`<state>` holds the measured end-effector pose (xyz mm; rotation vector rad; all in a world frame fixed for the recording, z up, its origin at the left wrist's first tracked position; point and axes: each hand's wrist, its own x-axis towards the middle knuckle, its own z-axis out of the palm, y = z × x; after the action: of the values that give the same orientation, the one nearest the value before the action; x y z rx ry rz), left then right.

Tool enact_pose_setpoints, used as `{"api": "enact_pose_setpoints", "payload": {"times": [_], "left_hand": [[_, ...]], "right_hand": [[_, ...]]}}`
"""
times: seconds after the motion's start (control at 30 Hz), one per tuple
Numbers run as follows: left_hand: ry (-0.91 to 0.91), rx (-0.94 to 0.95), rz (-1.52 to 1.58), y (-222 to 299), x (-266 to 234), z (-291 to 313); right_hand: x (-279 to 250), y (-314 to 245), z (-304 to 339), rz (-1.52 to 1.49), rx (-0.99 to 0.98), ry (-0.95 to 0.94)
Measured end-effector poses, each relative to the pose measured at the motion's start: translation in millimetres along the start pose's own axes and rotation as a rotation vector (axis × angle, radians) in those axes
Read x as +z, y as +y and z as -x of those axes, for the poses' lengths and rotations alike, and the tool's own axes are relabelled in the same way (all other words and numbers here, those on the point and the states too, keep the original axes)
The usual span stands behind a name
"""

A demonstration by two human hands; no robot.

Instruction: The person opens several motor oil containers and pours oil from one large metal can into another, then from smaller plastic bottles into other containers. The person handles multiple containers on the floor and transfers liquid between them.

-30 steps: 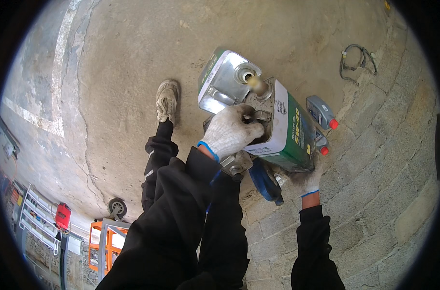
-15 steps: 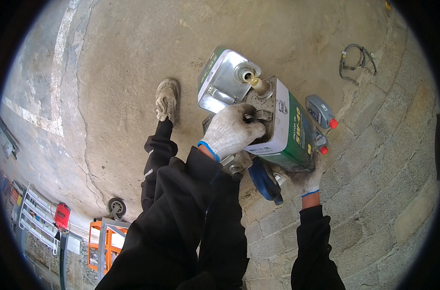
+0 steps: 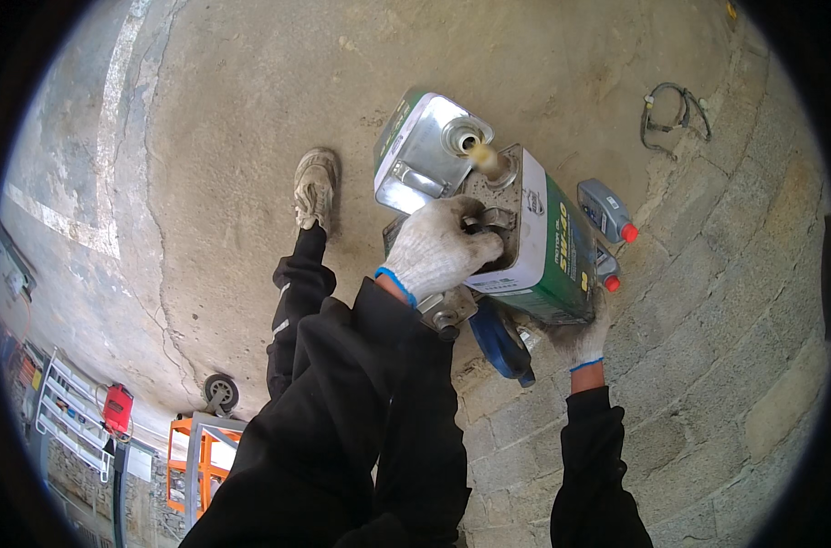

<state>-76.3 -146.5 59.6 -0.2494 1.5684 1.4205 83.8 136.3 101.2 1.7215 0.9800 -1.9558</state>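
Observation:
My left hand [image 3: 441, 239], in a white knitted glove, is closed round the top handle of a dusty green-and-white metal oil can [image 3: 562, 247]. My right hand [image 3: 582, 333], gloved too, is under the can's lower end, its fingers mostly hidden. The can is tilted, its spout [image 3: 501, 169] pointing at the round opening [image 3: 469, 142] of a second metal can [image 3: 425, 151]. Yellowish liquid shows blurred at the spout's mouth, close to that opening. The second can has a bare silver top and stands on the floor.
Two grey bottles with red caps [image 3: 605, 210] lie beside the block wall [image 3: 708, 338]. Near my legs are a blue bottle [image 3: 499, 342] and another dirty metal can [image 3: 447, 313]. A cable loop [image 3: 676, 114] lies far right. An orange frame [image 3: 180, 461] and a wheel [image 3: 220, 391] stand lower left.
The yellowish liquid at the spout's mouth looks more smeared than before. Both hands and the two cans have hardly moved.

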Motion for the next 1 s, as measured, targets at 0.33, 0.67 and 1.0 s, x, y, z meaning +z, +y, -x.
{"api": "enact_pose_setpoints", "payload": {"times": [0.33,0.67,1.0], "left_hand": [[0.025,0.020,0.014,6.7,0.5,5.8],[0.039,0.044,-0.029,8.6,0.9,9.5],[0.006,0.017,-0.006,9.1,0.8,8.8]], "right_hand": [[-9.0,0.5,-2.5,0.008,0.004,-0.019],[2.0,1.0,7.3,0.011,-0.020,-0.043],[-11.3,2.9,3.1,-0.089,-0.013,-0.015]]}}
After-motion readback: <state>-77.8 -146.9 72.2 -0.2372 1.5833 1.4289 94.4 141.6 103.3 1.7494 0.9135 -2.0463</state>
